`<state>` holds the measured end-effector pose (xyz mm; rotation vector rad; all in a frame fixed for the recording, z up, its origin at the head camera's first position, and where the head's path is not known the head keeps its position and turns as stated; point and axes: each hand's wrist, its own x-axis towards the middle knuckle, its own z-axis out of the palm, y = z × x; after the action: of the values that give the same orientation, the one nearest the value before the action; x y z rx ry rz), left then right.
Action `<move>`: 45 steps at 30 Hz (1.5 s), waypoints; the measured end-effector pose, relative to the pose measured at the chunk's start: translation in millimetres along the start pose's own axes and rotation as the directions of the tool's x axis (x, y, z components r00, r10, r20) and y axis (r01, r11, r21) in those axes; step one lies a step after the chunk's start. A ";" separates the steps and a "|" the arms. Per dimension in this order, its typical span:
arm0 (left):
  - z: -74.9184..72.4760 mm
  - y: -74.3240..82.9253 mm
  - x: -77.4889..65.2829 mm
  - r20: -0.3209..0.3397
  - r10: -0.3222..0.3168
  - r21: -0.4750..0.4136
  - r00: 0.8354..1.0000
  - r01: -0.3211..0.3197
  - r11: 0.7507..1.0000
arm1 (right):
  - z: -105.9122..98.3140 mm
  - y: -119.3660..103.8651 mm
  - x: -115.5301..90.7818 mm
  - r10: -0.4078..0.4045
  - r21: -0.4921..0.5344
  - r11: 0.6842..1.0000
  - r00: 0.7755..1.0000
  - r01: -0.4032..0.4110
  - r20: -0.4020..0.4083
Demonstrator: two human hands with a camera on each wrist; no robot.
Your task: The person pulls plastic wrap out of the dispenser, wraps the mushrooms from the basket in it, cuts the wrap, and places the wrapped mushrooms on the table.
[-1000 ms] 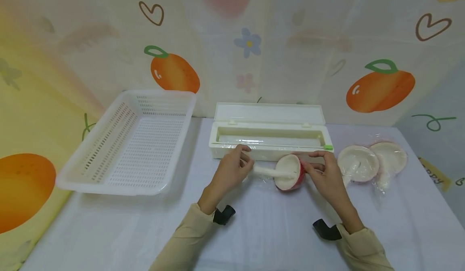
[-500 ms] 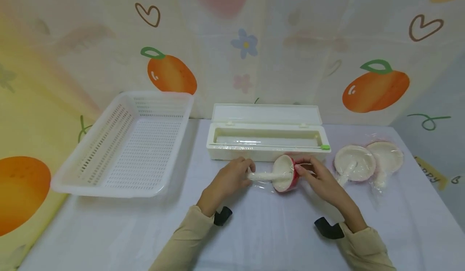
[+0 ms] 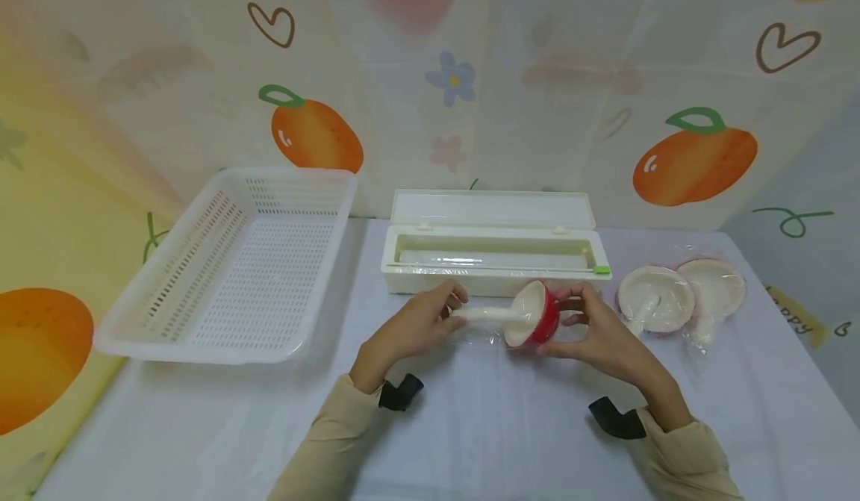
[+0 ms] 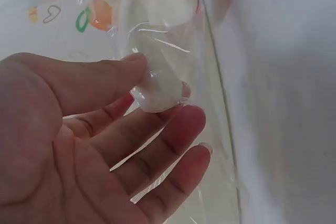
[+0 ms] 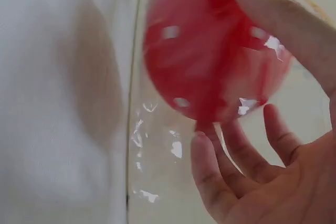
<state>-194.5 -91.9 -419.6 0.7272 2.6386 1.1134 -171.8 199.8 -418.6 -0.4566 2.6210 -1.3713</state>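
A small bowl (image 3: pixel 546 320), red outside and white inside, is tipped on its side in front of the long box, its opening facing left. A white spoon (image 3: pixel 493 313) lies in it with the handle sticking out, and clear cling film covers both. My left hand (image 3: pixel 419 318) pinches the film-covered handle end (image 4: pixel 157 90) between thumb and fingers. On the other side, my right hand (image 3: pixel 591 329) holds the bowl, thumb and fingertips on its red outside (image 5: pixel 210 51).
The long white cling film box (image 3: pixel 497 284) stands lid up behind the hands, with a green slider (image 3: pixel 601 269) at its right end. Two film-wrapped bowls (image 3: pixel 655 288) with spoons lie at the right. A white slotted basket (image 3: pixel 269 292) stands at the left.
My right hand has shifted its hold, its thumb now lower on the bowl and the fingers spread wider. The bowl has turned to show more red. My left hand still has the handle end.
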 end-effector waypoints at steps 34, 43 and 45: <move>-5.9 11.4 -3.8 -0.081 0.170 0.152 0.982 -0.157 0.976 | 29.0 1.7 8.7 -0.198 -0.134 0.977 0.934 0.164 -0.297; -7.6 13.5 -6.4 -0.066 0.056 0.061 0.996 -0.052 0.997 | 36.8 6.0 13.0 -0.317 -0.216 0.945 0.848 0.246 -0.424; -7.7 13.6 -7.1 -0.052 0.030 0.037 0.998 -0.028 0.999 | 37.2 6.7 13.4 -0.329 -0.230 0.940 0.843 0.251 -0.426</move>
<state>-186.1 -92.2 -404.6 0.7553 2.7070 1.1101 -175.7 170.1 -445.2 -0.6463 3.1799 -1.5093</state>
